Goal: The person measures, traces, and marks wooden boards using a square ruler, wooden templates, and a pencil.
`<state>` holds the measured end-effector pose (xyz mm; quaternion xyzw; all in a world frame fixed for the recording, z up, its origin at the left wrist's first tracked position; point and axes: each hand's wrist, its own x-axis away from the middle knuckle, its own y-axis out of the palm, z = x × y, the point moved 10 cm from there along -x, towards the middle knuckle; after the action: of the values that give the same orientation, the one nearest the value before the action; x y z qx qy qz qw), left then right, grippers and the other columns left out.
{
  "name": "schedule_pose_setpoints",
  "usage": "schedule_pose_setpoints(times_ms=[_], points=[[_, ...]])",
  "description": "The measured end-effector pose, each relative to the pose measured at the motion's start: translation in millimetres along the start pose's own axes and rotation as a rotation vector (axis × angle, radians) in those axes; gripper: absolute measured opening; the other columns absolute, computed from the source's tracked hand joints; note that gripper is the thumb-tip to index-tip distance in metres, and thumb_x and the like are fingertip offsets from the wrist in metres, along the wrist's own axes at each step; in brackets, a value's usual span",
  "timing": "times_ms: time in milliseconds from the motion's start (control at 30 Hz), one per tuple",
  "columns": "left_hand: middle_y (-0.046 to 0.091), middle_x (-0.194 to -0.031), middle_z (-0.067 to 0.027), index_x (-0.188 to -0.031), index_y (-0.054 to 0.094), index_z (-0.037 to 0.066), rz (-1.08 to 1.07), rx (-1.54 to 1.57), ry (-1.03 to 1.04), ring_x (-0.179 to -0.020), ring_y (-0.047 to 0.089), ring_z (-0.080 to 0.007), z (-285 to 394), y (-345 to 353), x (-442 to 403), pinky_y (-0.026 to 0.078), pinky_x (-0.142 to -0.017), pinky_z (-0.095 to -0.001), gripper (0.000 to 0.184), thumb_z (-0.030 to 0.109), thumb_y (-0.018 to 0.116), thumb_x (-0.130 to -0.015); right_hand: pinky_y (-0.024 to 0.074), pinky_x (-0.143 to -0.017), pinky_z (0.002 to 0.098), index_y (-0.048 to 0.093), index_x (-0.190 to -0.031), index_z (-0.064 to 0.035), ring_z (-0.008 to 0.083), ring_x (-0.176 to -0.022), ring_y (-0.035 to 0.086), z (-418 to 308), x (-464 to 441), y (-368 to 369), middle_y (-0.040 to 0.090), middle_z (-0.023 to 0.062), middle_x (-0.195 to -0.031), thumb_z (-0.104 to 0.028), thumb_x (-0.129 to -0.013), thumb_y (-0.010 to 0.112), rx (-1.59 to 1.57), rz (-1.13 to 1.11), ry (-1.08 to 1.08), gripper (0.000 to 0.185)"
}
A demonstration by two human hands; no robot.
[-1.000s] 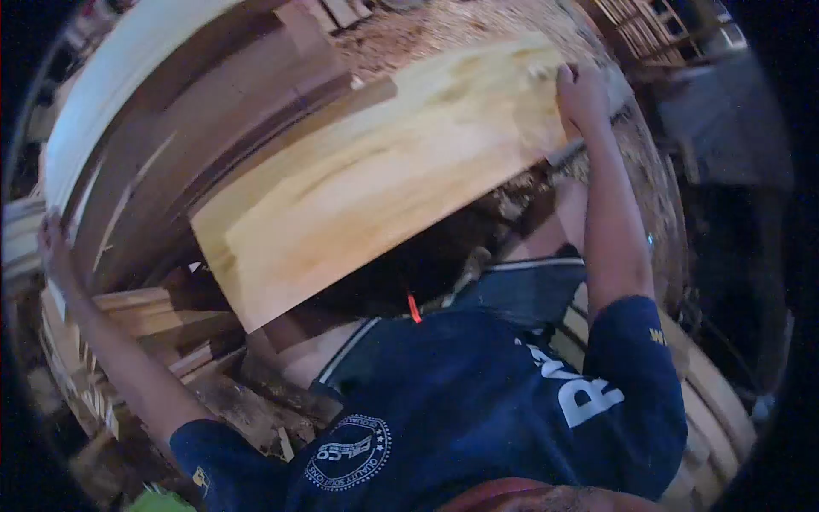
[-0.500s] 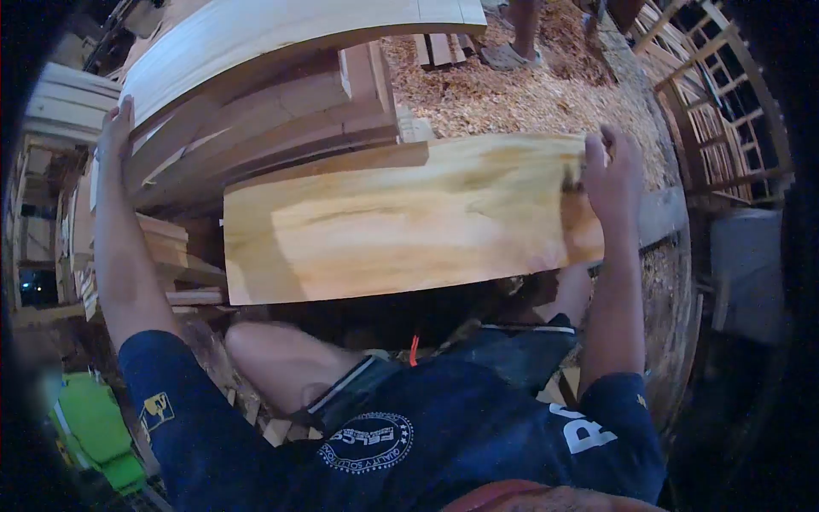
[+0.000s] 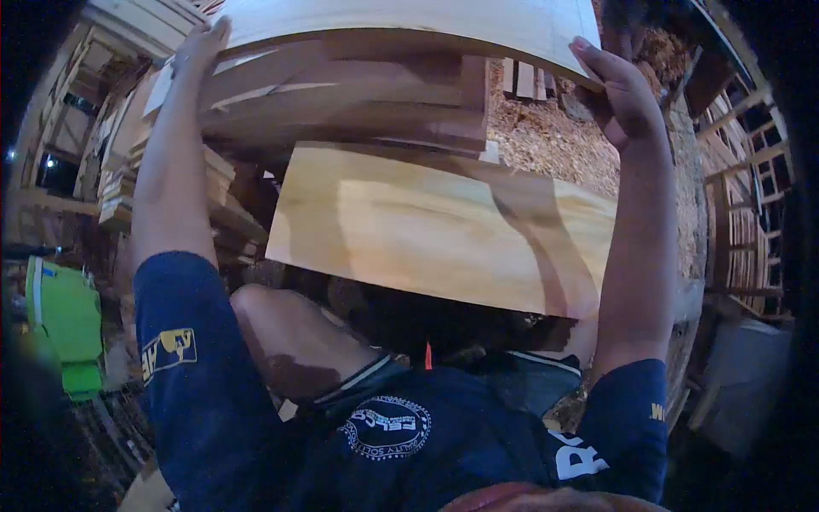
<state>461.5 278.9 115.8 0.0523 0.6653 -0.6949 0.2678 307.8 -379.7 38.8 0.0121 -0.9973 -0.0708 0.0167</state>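
Note:
A pale wooden board (image 3: 409,19) spans the top of the view, above a stack of timber. At its left end, my left hand (image 3: 203,44) is closed on the edge. My right hand (image 3: 621,96) grips the right end, thumb on the top face and the other fingers partly hidden below. Nearer to me, a second, yellowish board (image 3: 426,226) lies tilted down to the right over my lap, with shadows across it. Neither hand touches this nearer board.
Stacked timber (image 3: 341,98) sits beneath the upper board. Wood shavings (image 3: 554,136) cover the ground beyond, beside several short wood pieces (image 3: 527,81). A bright green object (image 3: 68,316) is at the left. Wooden framing (image 3: 751,171) stands at the right.
My right hand has left the nearer board and moved up to the far board's right end. My left hand stays on that board's left end. The view has shifted, and the nearer board appears rotated.

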Motion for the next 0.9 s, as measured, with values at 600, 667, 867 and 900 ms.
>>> schedule_pose_setpoints(times_ms=[600, 667, 867, 900], points=[[0.064, -0.125, -0.0066, -0.134, 0.058, 0.0, -0.413, 1.299, -0.242, -0.119, 0.055, -0.017, 45.9, -3.8, 302.6, 0.042, -0.101, -0.0336, 0.067, 0.053, 0.067, -0.093, 0.0453, -0.096, 0.037, 0.051, -0.135, 0.001, 0.0218, -0.107, 0.057, 31.8, 185.2, -212.1, 0.061, 0.0089, -0.117, -0.021, -0.091, 0.073, 0.576, 0.266, -0.161, 0.054], [0.063, -0.127, -0.007, -0.135, 0.056, 0.0, -0.384, 1.319, -0.173, -0.119, 0.055, -0.0168, 52.4, -5.5, 306.8, 0.042, -0.102, -0.0333, 0.066, 0.051, 0.066, -0.093, 0.0447, -0.098, 0.0392, 0.052, -0.134, 0.0007, 0.0228, -0.107, 0.057, 47.4, 191.9, -245.2, 0.061, 0.0082, -0.119, -0.022, -0.091, 0.072, 0.593, 0.272, -0.16, 0.053], [0.059, -0.131, -0.0091, -0.138, 0.052, -0.001, -0.324, 1.323, -0.261, -0.117, 0.056, -0.0183, 32.9, 9.2, 324.4, 0.047, -0.101, -0.0364, 0.066, 0.047, 0.066, -0.095, 0.0441, -0.095, 0.0342, 0.058, -0.124, 0.0007, 0.0202, -0.106, 0.055, 50.2, 230.3, -208.6, 0.062, 0.0062, -0.112, -0.021, -0.096, 0.063, 1.058, 0.554, 0.088, 0.036], [0.059, -0.13, -0.0092, -0.139, 0.052, -0.001, -0.333, 1.331, -0.233, -0.117, 0.056, -0.0187, 40.2, -6.8, 331.0, 0.049, -0.1, -0.0363, 0.067, 0.047, 0.066, -0.095, 0.0442, -0.094, 0.0327, 0.059, -0.123, 0.0011, 0.0193, -0.105, 0.054, 45.2, 236.7, -184.6, 0.062, 0.006, -0.11, -0.021, -0.097, 0.061, 1.03, 0.61, 0.07, 0.033]])
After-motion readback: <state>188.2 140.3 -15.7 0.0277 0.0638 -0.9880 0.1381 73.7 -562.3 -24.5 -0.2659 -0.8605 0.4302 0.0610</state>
